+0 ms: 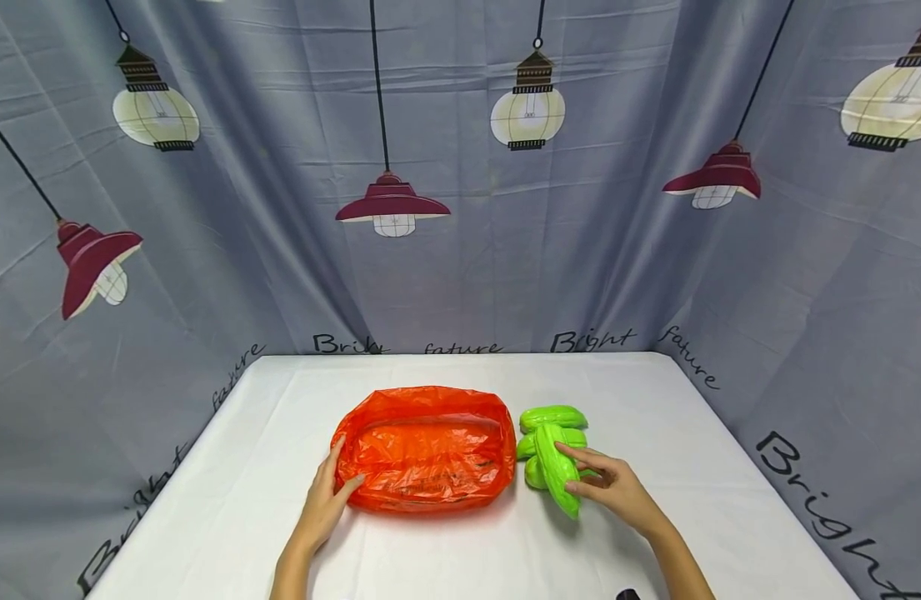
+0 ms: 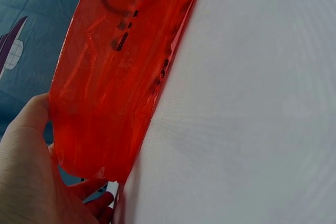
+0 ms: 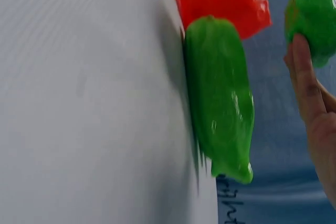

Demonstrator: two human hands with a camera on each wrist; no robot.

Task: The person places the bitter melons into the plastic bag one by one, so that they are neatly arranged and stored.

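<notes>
A red plastic bag (image 1: 430, 467) sits on the white table, its wide mouth spread and facing up. At its left side, my left hand (image 1: 327, 500) grips the rim, thumb toward the near side and fingers along the outer left. In the left wrist view, the thin red film (image 2: 105, 103) hangs between thumb and fingers. My right hand (image 1: 613, 490) pinches a long, glossy green gourd-shaped vegetable (image 1: 556, 471) between thumb and fingers, slanted over others in the pile. The right wrist view has it raised (image 3: 312, 19), above another green one (image 3: 220, 93) lying on the table.
Several similar green vegetables (image 1: 553, 417) lie stacked just right of the bag. A small black object (image 1: 628, 594) shows at the bottom edge. Grey-blue curtain (image 1: 460, 275) printed with lamps and lettering surrounds the white table (image 1: 295, 392) behind and at both sides.
</notes>
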